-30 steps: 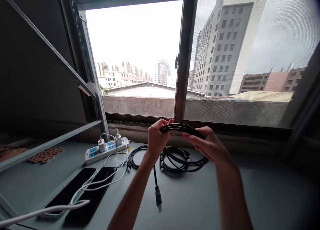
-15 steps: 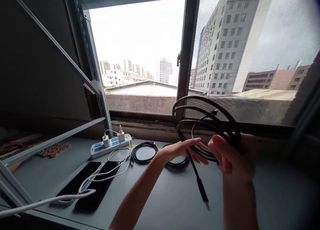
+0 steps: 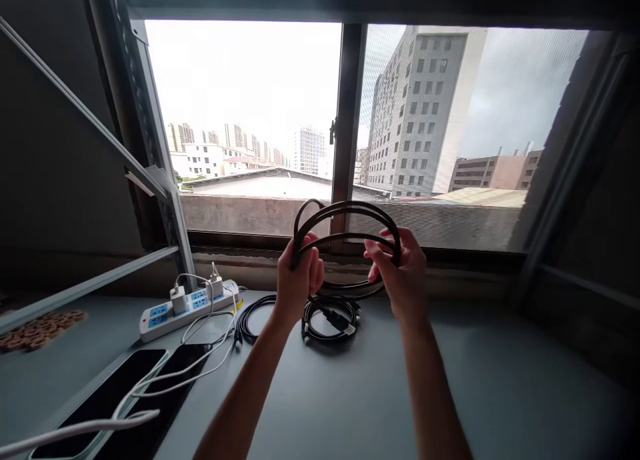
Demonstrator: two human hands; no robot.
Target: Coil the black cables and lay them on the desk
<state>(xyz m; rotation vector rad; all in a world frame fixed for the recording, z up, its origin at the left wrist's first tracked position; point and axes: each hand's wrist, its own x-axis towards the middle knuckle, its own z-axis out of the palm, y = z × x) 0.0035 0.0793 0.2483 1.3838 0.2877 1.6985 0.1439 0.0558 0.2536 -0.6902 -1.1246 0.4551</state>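
Note:
A black cable [image 3: 357,209] hangs in several loose loops between my two hands, above the grey tabletop. My left hand [image 3: 300,273] is closed round the left side of the loops. On the right side, my right hand [image 3: 400,263] grips the loops between thumb and fingers. One plug [image 3: 343,323] of the held cable dangles below, in front of a coiled black cable [image 3: 330,339] on the table. Another coiled black cable [image 3: 245,320] lies to the left of that one, partly behind my left wrist.
A white power strip [image 3: 193,310] with two chargers stands at the back left. White cords [image 3: 195,373] run from it over two dark phones [image 3: 113,397] [image 3: 170,387]. Metal shelf bars [image 3: 90,290] cross the left side. A window frame [image 3: 349,127] rises behind the table.
My left hand has moved up and closed on the left of the loops. My right hand has shifted left, spreading the coil between both hands. The view has turned right.

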